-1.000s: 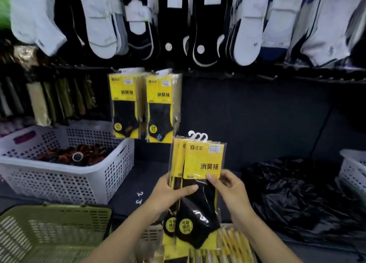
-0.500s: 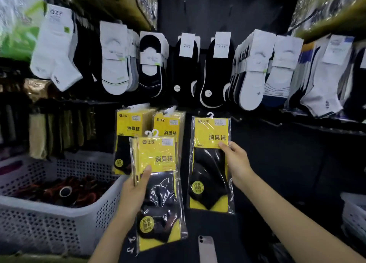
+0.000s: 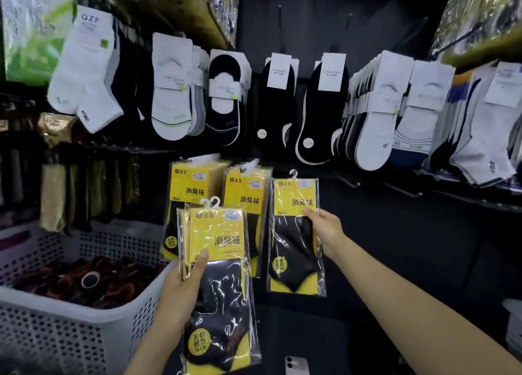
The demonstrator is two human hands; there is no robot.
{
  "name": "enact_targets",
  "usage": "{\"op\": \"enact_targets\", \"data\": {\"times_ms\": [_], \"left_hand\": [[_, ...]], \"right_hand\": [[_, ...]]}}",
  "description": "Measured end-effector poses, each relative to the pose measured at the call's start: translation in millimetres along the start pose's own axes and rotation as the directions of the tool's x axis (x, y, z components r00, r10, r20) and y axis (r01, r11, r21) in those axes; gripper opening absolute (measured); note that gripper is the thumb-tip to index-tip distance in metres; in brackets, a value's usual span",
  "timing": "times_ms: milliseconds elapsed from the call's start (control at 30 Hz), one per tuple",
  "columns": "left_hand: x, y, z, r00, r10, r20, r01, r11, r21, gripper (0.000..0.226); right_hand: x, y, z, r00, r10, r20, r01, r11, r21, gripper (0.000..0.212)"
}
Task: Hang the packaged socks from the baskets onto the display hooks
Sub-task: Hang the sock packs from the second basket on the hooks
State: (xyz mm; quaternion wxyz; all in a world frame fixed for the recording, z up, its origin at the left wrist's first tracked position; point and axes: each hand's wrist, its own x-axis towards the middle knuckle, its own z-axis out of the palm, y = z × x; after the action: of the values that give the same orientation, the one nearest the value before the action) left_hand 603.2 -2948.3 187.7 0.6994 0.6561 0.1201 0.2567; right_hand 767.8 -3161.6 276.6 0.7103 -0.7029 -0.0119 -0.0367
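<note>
I see the left hand (image 3: 180,288) gripping a stack (image 3: 219,278), thumb across it — the right hand (image 3: 324,229) pinches one pack (image 3: 292,242).

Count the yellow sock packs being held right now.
3. One single pack pinched in the right grip, raised beside the hung stacks; two stacked packs in the left grip, judging by two white hangers. Another could hide behind them.

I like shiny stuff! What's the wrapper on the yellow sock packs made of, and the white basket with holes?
The sock pack in the right hand seems wrapped in thin clear plastic film, glossy: it crinkles and flashes white glints. The white basket looks like hard moulded plastic, matte, with neat rows of holes.
</note>
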Motion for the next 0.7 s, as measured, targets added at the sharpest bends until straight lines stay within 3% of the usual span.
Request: {"op": "enact_targets", "data": {"times_ms": [200,267,367,467,567,700], "left_hand": [[-4,-1,15,0.999,0.026,0.029,-0.026,1.000,0.004,0.006],[-4,-4,18,0.998,0.028,0.050,-0.028,1.000,-0.013,0.003],[-8,-4,28,0.997,-0.010,0.070,0.014,0.999,-0.049,0.005],[-13,-1,38,0.995,-0.056,0.084,0.063,0.995,-0.075,0.012],[-19,-2,47,0.994,-0.063,0.089,0.069,0.995,-0.066,0.023],[-26,-3,56,0.991,-0.049,0.121,0.058,0.996,-0.072,0.046]], "right_hand": [[10,23,-2,0.975,0.186,-0.118,-0.175,0.980,0.099,0.035],[6,31,-6,0.975,0.177,-0.136,-0.159,0.978,0.135,0.025],[-9,45,-10,0.968,0.077,-0.237,-0.068,0.996,0.049,0.021],[-47,51,-1,0.999,0.040,-0.034,-0.038,0.997,0.075,0.021],[-92,56,10,0.977,-0.026,0.211,0.020,0.999,0.031,0.028],[-122,55,13,0.974,-0.116,0.194,0.098,0.990,0.098,0.028]]}}
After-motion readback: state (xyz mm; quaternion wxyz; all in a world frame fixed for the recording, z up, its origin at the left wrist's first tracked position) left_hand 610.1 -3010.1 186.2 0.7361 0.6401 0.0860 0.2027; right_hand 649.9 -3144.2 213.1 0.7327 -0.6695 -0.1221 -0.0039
